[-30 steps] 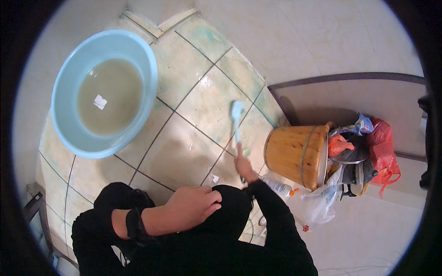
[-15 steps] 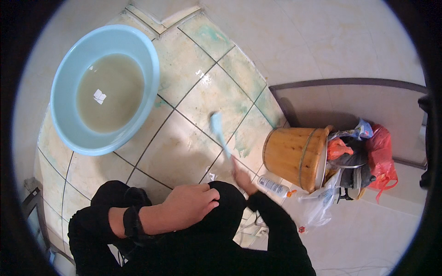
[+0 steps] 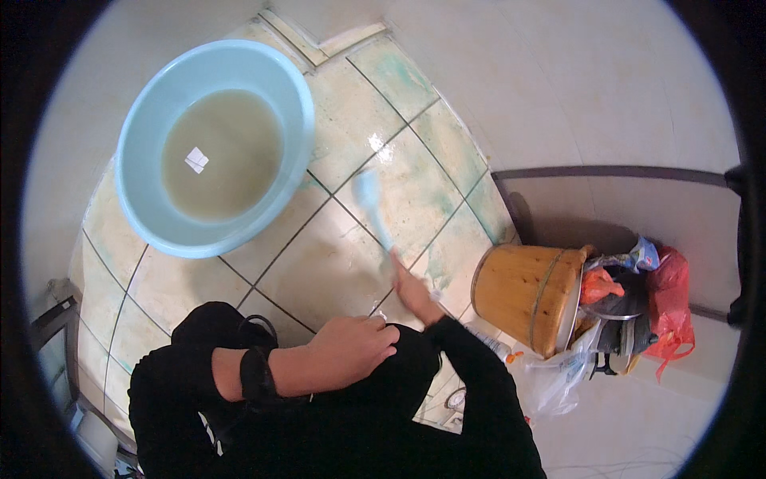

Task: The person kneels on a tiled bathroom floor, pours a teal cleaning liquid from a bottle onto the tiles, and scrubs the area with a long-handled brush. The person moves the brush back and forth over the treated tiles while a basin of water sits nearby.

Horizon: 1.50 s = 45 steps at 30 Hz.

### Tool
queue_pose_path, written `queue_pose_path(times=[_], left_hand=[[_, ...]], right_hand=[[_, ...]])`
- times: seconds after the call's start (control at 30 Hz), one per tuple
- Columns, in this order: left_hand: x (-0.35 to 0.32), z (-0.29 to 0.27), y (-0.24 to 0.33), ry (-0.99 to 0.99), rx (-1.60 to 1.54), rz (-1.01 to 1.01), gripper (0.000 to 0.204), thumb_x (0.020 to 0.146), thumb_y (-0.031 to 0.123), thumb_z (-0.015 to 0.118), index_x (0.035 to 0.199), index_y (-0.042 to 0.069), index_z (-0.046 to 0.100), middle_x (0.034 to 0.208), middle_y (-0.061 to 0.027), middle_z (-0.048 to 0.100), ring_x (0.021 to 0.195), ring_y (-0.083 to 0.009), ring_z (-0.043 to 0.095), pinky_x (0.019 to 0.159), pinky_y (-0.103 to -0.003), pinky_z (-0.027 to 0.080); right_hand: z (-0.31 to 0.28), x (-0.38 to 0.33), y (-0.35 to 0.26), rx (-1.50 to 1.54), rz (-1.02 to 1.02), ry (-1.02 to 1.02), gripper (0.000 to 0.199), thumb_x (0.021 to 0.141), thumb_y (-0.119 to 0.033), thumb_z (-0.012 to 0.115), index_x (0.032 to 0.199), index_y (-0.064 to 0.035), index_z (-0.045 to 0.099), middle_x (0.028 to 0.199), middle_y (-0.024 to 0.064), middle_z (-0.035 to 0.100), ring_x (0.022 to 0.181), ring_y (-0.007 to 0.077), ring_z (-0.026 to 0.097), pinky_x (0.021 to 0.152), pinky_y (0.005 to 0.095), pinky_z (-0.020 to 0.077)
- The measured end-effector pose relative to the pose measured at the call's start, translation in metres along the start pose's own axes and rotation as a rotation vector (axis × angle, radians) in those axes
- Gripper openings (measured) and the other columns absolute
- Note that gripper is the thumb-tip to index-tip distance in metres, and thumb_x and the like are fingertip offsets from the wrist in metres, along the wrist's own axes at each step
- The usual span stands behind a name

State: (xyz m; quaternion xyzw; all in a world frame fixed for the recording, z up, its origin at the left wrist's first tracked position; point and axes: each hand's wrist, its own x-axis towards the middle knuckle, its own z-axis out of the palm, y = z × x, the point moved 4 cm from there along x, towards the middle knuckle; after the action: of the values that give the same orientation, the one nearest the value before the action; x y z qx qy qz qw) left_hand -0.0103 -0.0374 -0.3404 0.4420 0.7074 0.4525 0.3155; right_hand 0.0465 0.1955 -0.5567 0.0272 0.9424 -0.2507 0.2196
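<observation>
A light blue long-handled scrub brush (image 3: 381,226) is in my right hand (image 3: 410,291), which is closed round the end of its handle. The brush head is blurred by motion and lies over the wet, stained floor tiles (image 3: 411,164). My left hand (image 3: 347,351) rests on my bent knee with its fingers curled in and nothing seen in them. At the far left stands a large light blue basin (image 3: 295,176) of murky water (image 3: 227,152), with a small white label showing inside it.
To the right a wooden bucket (image 3: 523,295) stands by the wall, with a red plastic bag (image 3: 669,303) and other bagged items beside it. A white bottle (image 3: 488,342) with an orange cap lies near my right forearm. Green stains mark several tiles.
My right hand and the brush have shifted slightly left and farther away over the tiles. The view has turned, so the basin and bucket appear farther right. My left hand stays on the knee.
</observation>
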Motion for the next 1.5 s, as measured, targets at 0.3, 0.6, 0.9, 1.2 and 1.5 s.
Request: queue_pose_path(times=[0.3, 0.6, 0.9, 1.2, 1.5], left_hand=[[0.002, -0.001, -0.009, 0.048, 0.050, -0.002, 0.013, 0.083, 0.019, 0.057, 0.087, 0.008, 0.054, 0.076, -0.0094, 0.054, 0.071, -0.0303, 0.057, 0.059, -0.040, 0.047], [-0.001, -0.005, 0.001, 0.033, 0.032, 0.037, 0.013, 0.082, 0.019, 0.058, 0.085, 0.007, 0.053, 0.074, -0.0104, 0.053, 0.070, -0.0306, 0.057, 0.059, -0.040, 0.046], [-0.005, -0.009, 0.012, 0.013, -0.010, 0.100, 0.014, 0.081, 0.018, 0.059, 0.085, 0.006, 0.053, 0.074, -0.0107, 0.054, 0.069, -0.0293, 0.057, 0.058, -0.038, 0.047], [-0.002, -0.006, 0.004, 0.049, 0.023, 0.075, 0.013, 0.082, 0.018, 0.058, 0.087, 0.007, 0.054, 0.077, -0.0093, 0.054, 0.069, -0.0294, 0.057, 0.058, -0.039, 0.047], [-0.003, -0.015, -0.011, 0.178, 0.100, 0.027, 0.014, 0.082, 0.020, 0.057, 0.087, 0.007, 0.054, 0.076, -0.0100, 0.053, 0.070, -0.0304, 0.057, 0.058, -0.040, 0.047]], right_hand=[[-0.002, 0.013, -0.017, -0.066, 0.098, -0.044, 0.073, 0.084, -0.015, 0.049, 0.143, -0.0240, 0.006, 0.069, 0.0249, 0.058, 0.059, 0.0388, 0.058, 0.053, 0.0483, 0.0447], [-0.012, -0.016, 0.009, -0.163, 0.341, -0.034, 0.069, 0.084, -0.015, 0.047, 0.143, -0.0197, 0.011, 0.068, 0.0227, 0.059, 0.061, 0.0390, 0.059, 0.055, 0.0483, 0.0456], [-0.003, -0.027, 0.025, -0.174, 0.365, -0.123, 0.071, 0.086, -0.017, 0.046, 0.143, -0.0247, 0.005, 0.074, 0.0245, 0.061, 0.064, 0.0395, 0.060, 0.059, 0.0484, 0.0477], [-0.013, -0.002, 0.009, -0.131, 0.304, -0.067, 0.074, 0.085, -0.018, 0.049, 0.143, -0.0245, 0.002, 0.068, 0.0245, 0.059, 0.064, 0.0402, 0.059, 0.059, 0.0492, 0.0455], [-0.054, 0.130, -0.044, -0.198, 0.138, 0.163, 0.066, 0.087, -0.020, 0.045, 0.142, -0.0164, 0.009, 0.069, 0.0205, 0.061, 0.062, 0.0370, 0.060, 0.055, 0.0477, 0.0463]])
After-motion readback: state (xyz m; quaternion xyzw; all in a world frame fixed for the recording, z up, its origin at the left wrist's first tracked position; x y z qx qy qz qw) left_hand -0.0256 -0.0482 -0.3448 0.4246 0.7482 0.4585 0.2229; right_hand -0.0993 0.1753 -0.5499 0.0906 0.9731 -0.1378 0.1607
